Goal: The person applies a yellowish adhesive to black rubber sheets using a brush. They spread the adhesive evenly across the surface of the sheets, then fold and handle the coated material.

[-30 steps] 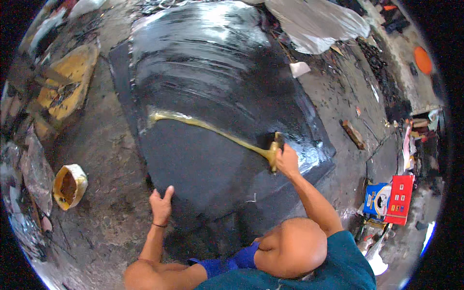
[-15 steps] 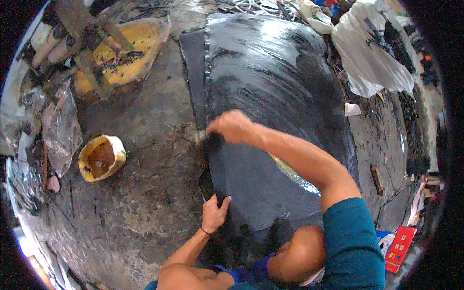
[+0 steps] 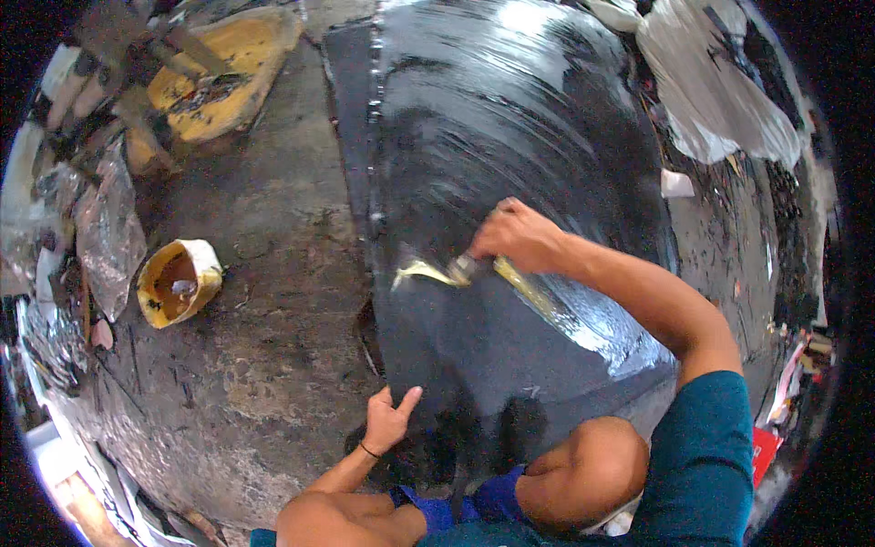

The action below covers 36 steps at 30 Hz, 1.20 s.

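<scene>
A large black sheet [image 3: 456,337], perhaps rubber, lies on the ground before me. Its far part is glossy with curved wet streaks, while the near part is duller. Over its middle, my right hand [image 3: 517,239] grips a brush [image 3: 463,269], whose handle is mostly hidden in my fist. From the brush a pale yellow smear [image 3: 421,271] trails to the left. A longer yellowish wet streak [image 3: 556,314] runs below my right forearm. My left hand [image 3: 388,422] pinches the sheet's near left edge, thumb on top; its other fingers are partly hidden.
Left of the sheet stands a cut-open yellowish container [image 3: 210,264] with brown liquid inside. Beyond it lie a crumpled clear plastic bag [image 3: 109,228] and a yellow basin-like piece [image 3: 260,64]. A whitish plastic sack [image 3: 711,82] lies at the far right, a red box [image 3: 764,453] at the near right.
My right hand has swept rightward with the brush from the sheet's left edge, and a pale yellow smear now shows behind it. My left hand stays at the edge. The view has shifted slightly.
</scene>
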### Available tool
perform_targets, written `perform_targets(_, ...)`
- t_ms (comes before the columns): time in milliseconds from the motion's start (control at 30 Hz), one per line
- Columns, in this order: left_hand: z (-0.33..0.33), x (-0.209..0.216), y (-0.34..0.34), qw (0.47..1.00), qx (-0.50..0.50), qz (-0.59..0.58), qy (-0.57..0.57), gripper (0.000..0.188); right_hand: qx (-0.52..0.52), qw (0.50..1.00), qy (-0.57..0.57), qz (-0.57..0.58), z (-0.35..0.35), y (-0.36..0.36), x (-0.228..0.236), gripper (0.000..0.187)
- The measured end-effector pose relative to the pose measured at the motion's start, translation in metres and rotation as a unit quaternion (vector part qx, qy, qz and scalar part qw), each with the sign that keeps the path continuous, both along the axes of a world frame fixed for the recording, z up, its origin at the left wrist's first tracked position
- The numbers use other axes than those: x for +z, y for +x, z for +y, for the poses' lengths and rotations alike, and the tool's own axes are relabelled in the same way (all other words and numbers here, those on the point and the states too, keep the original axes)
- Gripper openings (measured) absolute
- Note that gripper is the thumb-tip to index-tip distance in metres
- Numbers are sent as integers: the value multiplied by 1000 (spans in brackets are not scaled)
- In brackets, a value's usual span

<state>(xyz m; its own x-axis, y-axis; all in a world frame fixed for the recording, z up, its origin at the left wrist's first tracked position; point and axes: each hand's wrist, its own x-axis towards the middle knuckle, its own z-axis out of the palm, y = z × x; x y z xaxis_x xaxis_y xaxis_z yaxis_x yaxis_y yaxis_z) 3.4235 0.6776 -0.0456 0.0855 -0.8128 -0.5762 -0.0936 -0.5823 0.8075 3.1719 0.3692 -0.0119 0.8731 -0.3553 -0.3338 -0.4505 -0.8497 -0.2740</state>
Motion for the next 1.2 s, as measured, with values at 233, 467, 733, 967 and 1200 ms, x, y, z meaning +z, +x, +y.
perform_targets(233, -13, -14, 0, 997, -45, -47, -38, 34, -205, 979, 6, 10, 203, -271, 19, 42)
perform_targets(467, -65, 8, 5, 992, 14, 74, 103, 18, -601, 738, -156, -263, 282, -296, 94, 40)
perform_targets(733, -85, -2, 9, 996, -21, 65, 53, 32, -850, 299, -6, -435, 315, -304, 79, 32)
perform_targets(967, -106, 89, 2, 973, -85, 166, 139, 32, -807, -30, 72, -586, 375, -311, -87, 38)
perform_targets(1200, -65, 64, 9, 969, -48, 157, 183, 29, -814, -8, 100, -572, 372, -333, -89, 31)
